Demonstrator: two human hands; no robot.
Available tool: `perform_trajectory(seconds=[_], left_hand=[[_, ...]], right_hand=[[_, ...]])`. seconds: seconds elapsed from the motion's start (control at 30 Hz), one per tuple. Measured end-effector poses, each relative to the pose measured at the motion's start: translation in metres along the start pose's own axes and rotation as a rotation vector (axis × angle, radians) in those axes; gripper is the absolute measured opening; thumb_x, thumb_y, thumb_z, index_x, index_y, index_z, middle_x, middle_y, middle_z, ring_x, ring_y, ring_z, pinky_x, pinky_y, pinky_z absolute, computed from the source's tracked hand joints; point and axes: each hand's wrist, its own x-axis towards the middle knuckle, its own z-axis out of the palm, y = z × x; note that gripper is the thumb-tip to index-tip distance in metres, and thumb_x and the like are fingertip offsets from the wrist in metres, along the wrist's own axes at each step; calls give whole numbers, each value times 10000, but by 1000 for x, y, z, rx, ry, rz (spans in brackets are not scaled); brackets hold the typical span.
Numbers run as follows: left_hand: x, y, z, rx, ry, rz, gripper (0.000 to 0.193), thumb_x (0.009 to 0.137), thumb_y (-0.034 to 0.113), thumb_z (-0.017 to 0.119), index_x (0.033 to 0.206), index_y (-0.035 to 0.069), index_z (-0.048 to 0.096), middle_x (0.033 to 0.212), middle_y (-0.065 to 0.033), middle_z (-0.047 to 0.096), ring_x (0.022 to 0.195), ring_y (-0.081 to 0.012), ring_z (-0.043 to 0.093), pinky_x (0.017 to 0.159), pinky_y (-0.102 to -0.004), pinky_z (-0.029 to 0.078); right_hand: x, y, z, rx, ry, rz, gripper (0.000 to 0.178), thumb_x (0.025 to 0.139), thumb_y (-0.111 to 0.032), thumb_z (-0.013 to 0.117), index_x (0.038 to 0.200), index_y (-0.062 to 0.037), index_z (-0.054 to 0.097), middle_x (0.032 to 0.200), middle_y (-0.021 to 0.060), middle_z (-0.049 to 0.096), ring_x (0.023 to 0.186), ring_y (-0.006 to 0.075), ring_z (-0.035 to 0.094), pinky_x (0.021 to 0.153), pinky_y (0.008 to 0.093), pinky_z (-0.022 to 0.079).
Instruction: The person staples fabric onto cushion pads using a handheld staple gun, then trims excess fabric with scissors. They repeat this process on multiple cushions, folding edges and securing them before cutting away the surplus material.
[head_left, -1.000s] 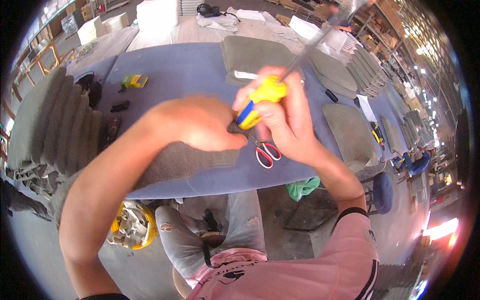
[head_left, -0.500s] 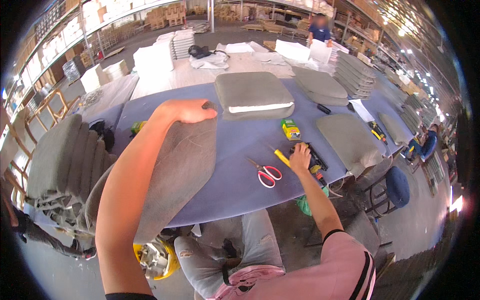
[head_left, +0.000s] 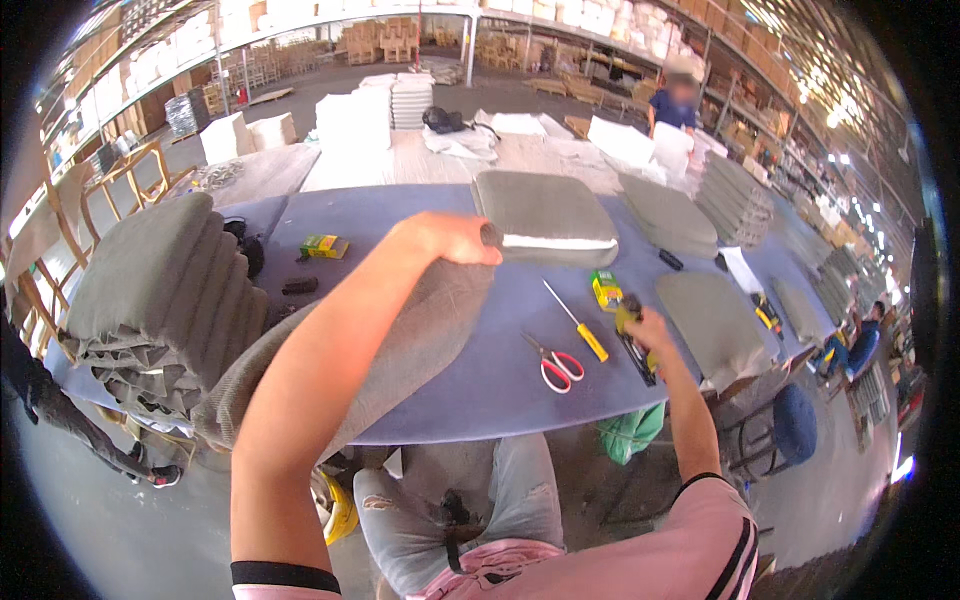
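Right hand (head_left: 652, 332) shifted from screwdriver (head_left: 594, 345) to dark tool (head_left: 628, 314), looks curled round it; my left hand (head_left: 458, 239) clenched on edge of cloth (head_left: 432, 325), bulk draped over front of table (head_left: 485, 400); if grip slackens, cloth could slide off

Blue stool (head_left: 795, 424) sits near-right of blue-topped table (head_left: 500, 350), green bag (head_left: 632, 438) at its near edge, yellow bucket (head_left: 343, 510) below, wooden frames (head_left: 113, 183) left, white block (head_left: 352, 126) and co-worker (head_left: 670, 109) at back.
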Motion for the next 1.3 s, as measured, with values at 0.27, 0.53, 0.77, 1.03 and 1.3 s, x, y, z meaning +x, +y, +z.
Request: perform_trajectory(seconds=[0.27,0.53,0.77,1.03,1.3], left_hand=[[-7,14,-1,-5,71,-4,918,983,628,684,1655,41,469,1580,-262,606,1462,-422,585,1221,-476,456],[-10,29,4,-46,104,-6,661,986,444,699,1534,90,590,1363,-266,744,1275,-431,710,1102,-487,540],[-16,32,3,-20,115,-14,621,964,347,684,1522,88,594,1307,-286,755,1245,-466,712,1088,-525,554],[-29,53,19,107,214,-15,615,958,310,715,1500,55,576,1196,-332,754,1174,-517,716,1046,-595,562],[-33,20,31,153,270,57,692,960,262,778,1547,-15,539,1386,-308,707,1294,-488,676,1104,-542,542]], right_hand=[[-209,-154,25,1282,-45,-722,732,983,-2,745,1650,-66,450,1176,76,750,731,101,643,641,294,555],[-221,-230,69,1115,12,-850,652,968,-7,796,1578,-97,583,1123,3,755,697,25,599,550,227,475],[-212,-231,75,955,47,-879,665,927,-38,829,1550,-53,596,1312,52,738,1176,115,683,1059,324,543],[-213,-216,60,966,-215,-665,571,982,-61,770,1528,-108,612,1163,11,745,893,73,673,764,291,579],[-242,-222,45,1008,-307,-515,720,861,-118,867,1525,-102,590,1315,66,740,1148,182,717,1062,383,575]])
